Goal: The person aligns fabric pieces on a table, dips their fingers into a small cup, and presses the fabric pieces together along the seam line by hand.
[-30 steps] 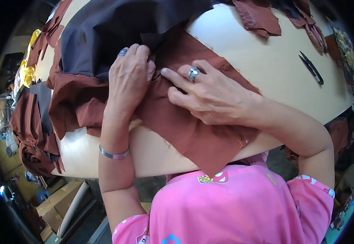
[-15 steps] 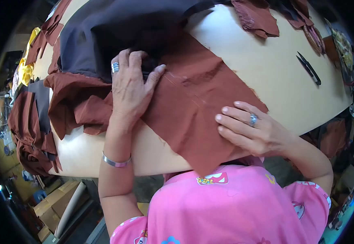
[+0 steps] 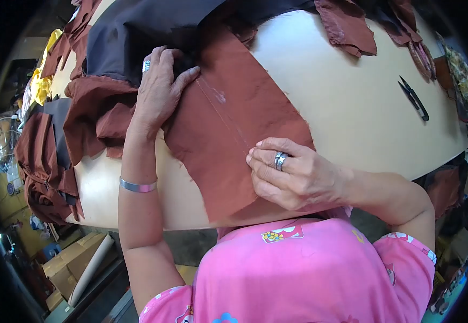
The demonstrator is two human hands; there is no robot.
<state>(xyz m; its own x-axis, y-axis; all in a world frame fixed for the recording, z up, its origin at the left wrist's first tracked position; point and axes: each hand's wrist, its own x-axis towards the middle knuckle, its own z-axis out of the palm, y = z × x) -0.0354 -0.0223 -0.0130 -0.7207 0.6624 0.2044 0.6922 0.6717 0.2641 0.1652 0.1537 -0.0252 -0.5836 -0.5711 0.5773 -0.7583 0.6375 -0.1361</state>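
A reddish-brown piece of cloth lies slanting on the table, with a pale line of stitching or chalk running down it. My right hand is closed at this line, thumb and fingers pinching the cloth near its lower right. Further up and left, my left hand presses down where the brown cloth meets a dark cloth. Its thumb is stretched apart on the brown cloth, while the bent fingertips partly disappear against the dark cloth. Crumpled brown fabric bunches beside the left wrist.
Black thread snips lie on the pale table to the right. More brown pieces rest at the far edge. A pile of brown and dark garments hangs over the left edge. Cardboard boxes stand below on the floor.
The right hand has gone from lying flat to pinching the cloth, moving left. The brown cloth has turned and flattened, its lower corner shifting left. My left hand has moved slightly up and left.
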